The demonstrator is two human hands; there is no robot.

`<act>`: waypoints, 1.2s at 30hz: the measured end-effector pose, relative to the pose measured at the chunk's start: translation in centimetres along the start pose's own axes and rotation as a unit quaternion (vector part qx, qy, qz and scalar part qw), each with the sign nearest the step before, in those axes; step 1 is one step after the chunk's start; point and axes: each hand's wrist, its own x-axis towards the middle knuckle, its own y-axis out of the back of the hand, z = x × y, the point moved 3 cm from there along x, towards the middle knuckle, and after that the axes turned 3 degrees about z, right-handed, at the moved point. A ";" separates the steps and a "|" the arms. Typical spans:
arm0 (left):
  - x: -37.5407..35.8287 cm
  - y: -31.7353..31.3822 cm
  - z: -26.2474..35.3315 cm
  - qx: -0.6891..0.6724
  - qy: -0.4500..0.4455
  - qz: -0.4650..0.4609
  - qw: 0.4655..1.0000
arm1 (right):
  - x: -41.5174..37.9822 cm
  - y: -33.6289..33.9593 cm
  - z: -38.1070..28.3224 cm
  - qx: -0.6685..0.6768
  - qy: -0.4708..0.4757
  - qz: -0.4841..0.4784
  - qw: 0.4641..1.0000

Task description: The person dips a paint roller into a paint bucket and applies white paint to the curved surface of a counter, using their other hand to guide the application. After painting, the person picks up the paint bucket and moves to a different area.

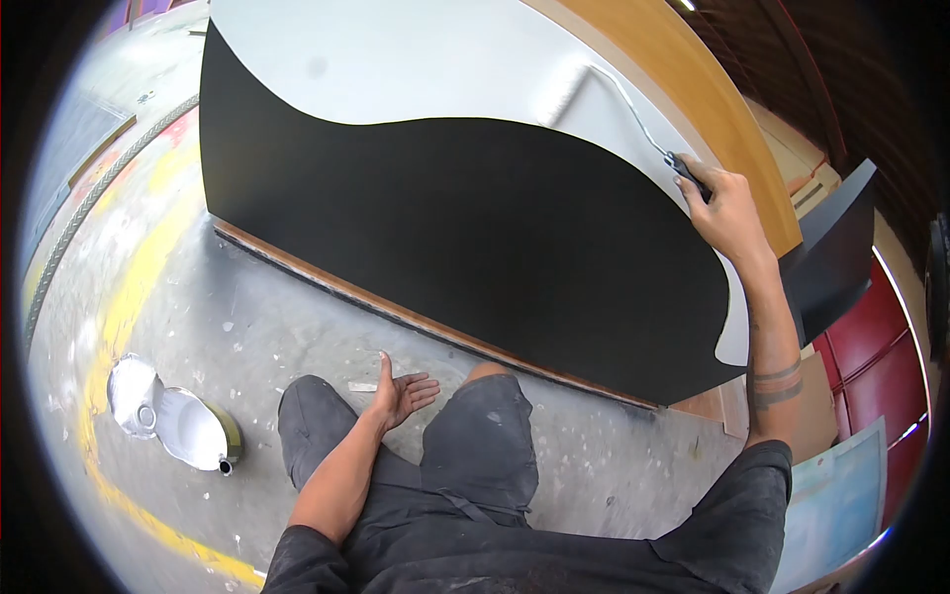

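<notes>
My right hand (727, 213) is closed around the black handle of a paint roller (630, 109), at the upper right. Its white roller sleeve (566, 96) lies against the white upper area (426, 59) of a large panel, close to the curved border. Below that wavy border the panel is black (445, 228). My left hand (401, 393) is held over my knees with its fingers stretched out and nothing in it. A small pale scrap (362, 387) lies on the floor beside it.
At the lower left, a metal paint can (203, 431) with white paint inside and its lid (137, 396) bent back stands on the concrete floor. A braided cable (74, 223) runs along the left. Wooden board (762, 129) edges the panel's far side; a bluish panel (831, 495) leans at right.
</notes>
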 end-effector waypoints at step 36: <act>0.7 0.5 -0.2 -0.012 0.000 -0.005 1.000 | 7.5 -1.0 -5.6 0.024 0.040 0.008 0.999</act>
